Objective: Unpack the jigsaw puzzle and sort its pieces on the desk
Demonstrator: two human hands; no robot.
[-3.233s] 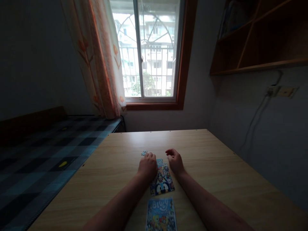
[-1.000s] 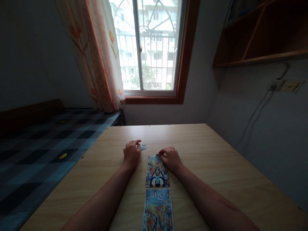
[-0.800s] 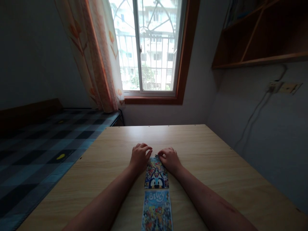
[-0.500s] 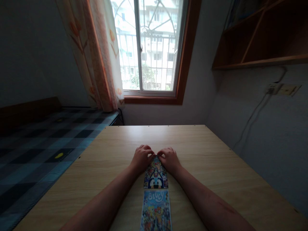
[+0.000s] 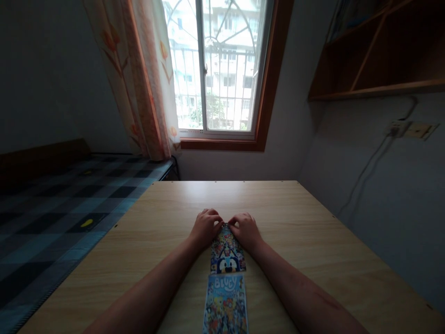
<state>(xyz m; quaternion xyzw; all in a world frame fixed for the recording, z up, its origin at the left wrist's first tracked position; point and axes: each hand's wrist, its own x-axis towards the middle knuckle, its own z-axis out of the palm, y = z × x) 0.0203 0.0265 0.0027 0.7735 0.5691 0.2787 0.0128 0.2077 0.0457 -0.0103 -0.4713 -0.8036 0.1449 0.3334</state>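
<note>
Both hands (image 5: 206,228) (image 5: 246,228) at puzzle's (image 5: 228,253) far edge

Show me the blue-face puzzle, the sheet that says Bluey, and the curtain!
Blue-face puzzle (image 5: 228,251), head view: middle of its front.
Bluey sheet (image 5: 225,305), head view: front, below the title.
Curtain (image 5: 139,83), head view: middle of its folds.

Dim room; overexposed window (image 5: 227,83); tabletop (image 5: 227,197) glare

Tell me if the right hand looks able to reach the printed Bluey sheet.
Likely yes: nothing visible covers the sheet, and bare table lies beside it. The right hand is at the far edge of the puzzle, so it would need to draw back.
</note>
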